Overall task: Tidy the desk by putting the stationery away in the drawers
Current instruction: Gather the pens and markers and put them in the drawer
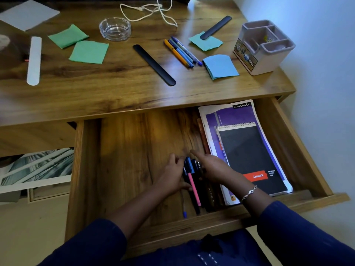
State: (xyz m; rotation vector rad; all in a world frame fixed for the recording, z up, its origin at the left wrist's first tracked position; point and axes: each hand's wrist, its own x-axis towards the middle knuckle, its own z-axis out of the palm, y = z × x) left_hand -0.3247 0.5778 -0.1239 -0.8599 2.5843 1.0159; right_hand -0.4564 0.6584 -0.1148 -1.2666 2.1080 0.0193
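— Where are the pens just now?
— One bundle of pens [194, 185] lies lengthwise on the floor of the open drawer [76, 169], close to its front and just beside the notebooks; a second lot, the loose pens [182, 52], lies up on the counter [115, 89], not yet put away.
— And the hands?
— Both are in the drawer, one on each side of the bundle; the left grip [172, 173] is loosely spread, fingertips and thumb touching the bundle's left side, not closed round any pen as far as I can tell; the right grip [213, 167] is spread too, forefinger straight out, palm low over the bundle's right edge.
— Why hold them so?
— My guess: to press the pens into one neat row against the books, leaving the wide bare part of the drawer for the rest.
— What else does the drawer hold?
— On its right side a purple classmate notebook [226, 114] lies flat; a black spiral pad [249, 156] lies on top of it.
— Other containers?
— A grey organiser [263, 47] stands at the counter's right end; one compartment holds something small and yellowish, too small to name; near it lie blue notes [221, 66]; further left, green notes [88, 51] and a black strip [153, 64].
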